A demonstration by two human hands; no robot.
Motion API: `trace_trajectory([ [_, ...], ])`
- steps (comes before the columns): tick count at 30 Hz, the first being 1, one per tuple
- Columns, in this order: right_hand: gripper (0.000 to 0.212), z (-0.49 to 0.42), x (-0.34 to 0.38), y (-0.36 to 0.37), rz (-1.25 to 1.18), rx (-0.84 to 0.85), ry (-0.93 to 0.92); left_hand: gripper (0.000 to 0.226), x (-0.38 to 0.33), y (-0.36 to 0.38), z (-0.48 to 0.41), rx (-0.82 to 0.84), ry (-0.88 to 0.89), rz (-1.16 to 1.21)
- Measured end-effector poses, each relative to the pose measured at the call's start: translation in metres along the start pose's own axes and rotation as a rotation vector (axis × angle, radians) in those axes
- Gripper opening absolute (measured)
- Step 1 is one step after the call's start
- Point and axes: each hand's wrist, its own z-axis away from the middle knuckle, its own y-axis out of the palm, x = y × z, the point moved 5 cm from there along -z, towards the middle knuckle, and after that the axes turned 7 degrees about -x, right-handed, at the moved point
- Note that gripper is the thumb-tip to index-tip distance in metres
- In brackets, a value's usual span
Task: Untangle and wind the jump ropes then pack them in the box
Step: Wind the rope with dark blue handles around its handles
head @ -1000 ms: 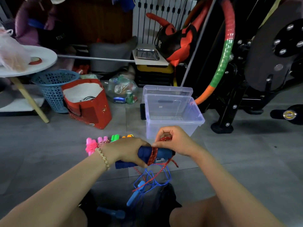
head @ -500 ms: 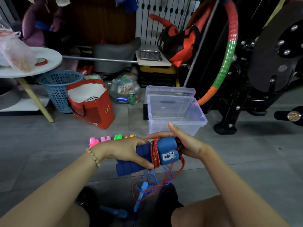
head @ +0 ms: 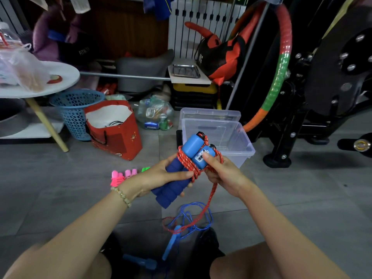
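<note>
My left hand [head: 161, 179] grips the dark blue foam grips of a pair of blue jump rope handles [head: 186, 164], held tilted up toward the clear plastic box [head: 241, 141]. A red speckled rope [head: 189, 164] is wound several turns around the handles. My right hand [head: 219, 174] pinches the rope against the handle with the counter, thumb on top. The rope's loose tail [head: 209, 200] hangs down to the floor. There it lies over a thin blue rope [head: 191, 216] with light blue handles [head: 171, 244]. Pink wound ropes [head: 120, 177] lie left of my left hand.
The box's lid [head: 209, 113] leans behind the box. A red paper bag [head: 116, 133], a blue basket [head: 74, 109] and a white round table [head: 42, 81] stand at the left. Black gym equipment [head: 314, 97] and a striped hoop [head: 279, 63] fill the right.
The handles have tipped from lying sideways to pointing up toward the box. My right hand came round from behind them to the near side, pulling the rope's tail taut.
</note>
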Motion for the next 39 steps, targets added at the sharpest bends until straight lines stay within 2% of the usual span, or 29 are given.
trace_trajectory([
  [4, 0.029, -0.003, 0.0, 0.004, -0.046, -0.151, -0.051, 0.065, -0.001, -0.008, -0.007, -0.146, 0.1, -0.054],
  [6, 0.03, -0.003, 0.0, 0.004, -0.08, -0.22, -0.047, 0.081, -0.006, -0.014, -0.007, -0.209, 0.23, -0.194],
  [9, 0.032, -0.003, 0.0, 0.006, -0.103, -0.262, -0.056, 0.093, -0.01, -0.012, -0.002, -0.27, 0.38, -0.438],
  [14, 0.031, -0.004, -0.005, 0.009, -0.108, -0.284, -0.04, 0.074, -0.008, -0.006, 0.003, -0.402, 0.439, -0.479],
  [17, 0.033, -0.003, -0.007, 0.01, -0.079, -0.25, -0.026, 0.064, -0.005, -0.006, -0.002, -0.374, 0.416, -0.403],
  [21, 0.031, -0.002, -0.009, 0.021, 0.063, -0.073, -0.051, 0.065, -0.001, -0.022, -0.013, -0.446, 0.33, -0.187],
  [24, 0.012, -0.001, -0.009, 0.018, 0.203, 0.027, -0.091, 0.056, -0.006, -0.042, -0.014, -0.515, 0.315, -0.196],
  [26, 0.014, 0.001, -0.005, 0.006, 0.385, 0.043, -0.133, 0.047, -0.01, -0.055, -0.011, -0.54, 0.31, -0.22],
  [28, 0.014, 0.006, -0.001, -0.004, 0.541, 0.06, -0.186, 0.042, -0.008, -0.065, -0.011, -0.52, 0.269, -0.232],
  [31, 0.018, 0.012, 0.011, -0.004, 0.558, 0.069, -0.263, 0.045, 0.003, -0.06, -0.013, -0.378, 0.188, -0.38],
  [34, 0.011, 0.009, 0.015, 0.006, 0.495, 0.057, -0.312, 0.051, 0.012, -0.039, -0.015, -0.212, 0.178, -0.627],
  [39, 0.008, 0.0, 0.004, 0.021, 0.563, 0.103, -0.303, 0.051, 0.014, -0.007, -0.005, -0.07, 0.126, -1.041],
])
